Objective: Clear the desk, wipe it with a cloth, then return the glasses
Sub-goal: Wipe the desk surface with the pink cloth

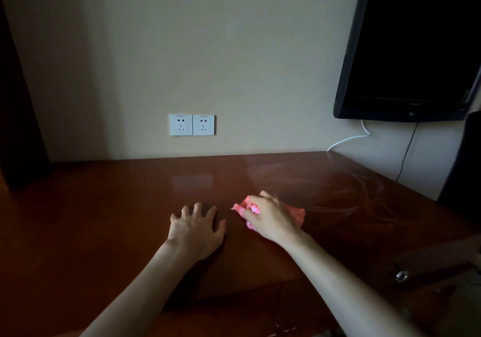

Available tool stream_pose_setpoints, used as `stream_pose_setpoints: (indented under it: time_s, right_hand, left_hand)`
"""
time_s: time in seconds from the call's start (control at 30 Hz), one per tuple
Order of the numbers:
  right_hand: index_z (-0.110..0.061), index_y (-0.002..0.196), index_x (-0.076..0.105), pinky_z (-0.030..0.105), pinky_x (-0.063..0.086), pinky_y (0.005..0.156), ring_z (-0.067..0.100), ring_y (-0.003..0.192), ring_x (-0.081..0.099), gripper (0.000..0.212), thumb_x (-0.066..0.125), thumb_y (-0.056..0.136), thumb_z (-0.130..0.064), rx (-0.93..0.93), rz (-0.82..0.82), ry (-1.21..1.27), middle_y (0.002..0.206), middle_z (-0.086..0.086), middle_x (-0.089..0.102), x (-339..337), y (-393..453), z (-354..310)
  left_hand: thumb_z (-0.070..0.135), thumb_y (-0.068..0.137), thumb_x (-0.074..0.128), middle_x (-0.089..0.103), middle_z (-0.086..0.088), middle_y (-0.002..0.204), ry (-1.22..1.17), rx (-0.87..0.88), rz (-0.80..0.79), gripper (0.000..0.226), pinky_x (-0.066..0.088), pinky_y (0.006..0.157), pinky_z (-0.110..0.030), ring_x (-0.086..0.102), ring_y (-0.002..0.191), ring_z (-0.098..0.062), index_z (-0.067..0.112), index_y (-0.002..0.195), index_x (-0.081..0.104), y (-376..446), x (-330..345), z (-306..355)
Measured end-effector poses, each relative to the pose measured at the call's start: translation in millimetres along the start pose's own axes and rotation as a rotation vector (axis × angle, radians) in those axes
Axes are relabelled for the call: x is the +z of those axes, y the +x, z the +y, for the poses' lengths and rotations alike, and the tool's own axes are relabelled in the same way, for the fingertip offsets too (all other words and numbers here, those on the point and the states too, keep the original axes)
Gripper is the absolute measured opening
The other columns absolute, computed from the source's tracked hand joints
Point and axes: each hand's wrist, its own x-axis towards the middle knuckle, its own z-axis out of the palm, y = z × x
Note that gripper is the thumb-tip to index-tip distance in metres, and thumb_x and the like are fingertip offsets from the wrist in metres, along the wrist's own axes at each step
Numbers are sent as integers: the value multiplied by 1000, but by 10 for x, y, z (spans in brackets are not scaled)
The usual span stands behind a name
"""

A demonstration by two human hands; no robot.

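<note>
Looking down from the head camera, the right hand (270, 218) bunches a pink cloth (296, 213) in its curled fingers and presses it onto the glossy reddish-brown desk (104, 232), right of the desk's middle. Pale curved wipe streaks (346, 188) show on the surface beyond the cloth, toward the far right corner. The left hand (196, 228) lies just beside it to the left, palm down, fingers spread and fingertips touching the wood, holding nothing. On the wall behind sit two white sockets (191, 125) side by side. A dark television (413, 47) hangs at upper right, with a white cable (348, 140) and a black cable (407, 151) trailing below it.
</note>
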Motion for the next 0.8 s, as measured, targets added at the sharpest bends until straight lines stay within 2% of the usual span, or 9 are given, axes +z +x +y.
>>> stream_pose_setpoints:
  time_s: [0.1,0.23,0.4,0.47,0.53,0.6,0.67,0.73,0.8]
  right_hand:
    - [-26,89,64,37,45,77,25,90,53,49,44,91,-71,-49,-8,-7,88,-6,48,-31,-236,-50]
    - [-30,83,60,35,45,79,18,83,56,44,44,88,-70,-94,-56,114,86,-6,52,-164,-470,-45]
    - [-29,94,67,35,45,76,27,97,55,36,54,94,-62,9,-39,9,91,-5,49,-55,-146,-87]
    - [-29,92,64,36,43,76,22,92,53,41,49,91,-67,-56,-25,19,90,-8,48,-135,-428,-99]
    - [-34,87,59,37,46,75,16,87,53,38,48,89,-70,-109,-28,100,90,-10,51,-244,-774,-77]
    - [-36,79,55,35,48,74,18,89,59,36,51,88,-71,-73,-18,120,94,-7,56,-286,-759,6]
    - [-36,74,55,32,45,72,25,94,61,37,53,88,-71,53,-17,34,95,-1,56,-261,-425,54]
    - [-33,84,64,34,45,76,30,101,59,35,55,91,-66,128,0,-40,93,-3,51,-191,-221,54]
    - [-32,86,62,35,46,77,27,99,55,36,53,92,-66,90,-1,-59,92,-6,49,-193,-351,0]
  left_hand:
    - [66,100,19,32,-6,160,-15,-4,0,66,35,113,-51,33,145,-32,36,159,26,-9,2,-3]
    - [68,99,21,30,-5,162,-48,-15,24,66,30,116,-50,29,148,-31,39,159,26,-27,48,2]
    - [69,98,21,30,-5,163,-79,-21,26,67,28,118,-51,28,149,-31,41,159,27,-26,35,-25]
    - [69,98,22,30,-5,163,-76,-17,17,67,28,118,-51,28,149,-32,40,159,26,-31,24,-13]
    - [68,99,21,31,-5,163,-73,-19,37,67,29,118,-51,29,149,-32,40,159,27,-46,43,-8]
    - [68,98,22,32,-6,162,-74,-17,42,66,31,117,-50,31,147,-32,41,158,28,-62,51,-9]
    - [69,98,23,33,-6,162,-74,-9,27,66,30,117,-50,32,147,-33,41,158,29,-73,43,-9]
    - [69,98,22,32,-7,162,-74,-13,23,67,30,118,-51,30,149,-34,41,158,28,-61,34,-15]
    - [69,98,21,32,-7,162,-75,-13,14,67,30,118,-51,30,149,-34,41,158,28,-36,23,-31]
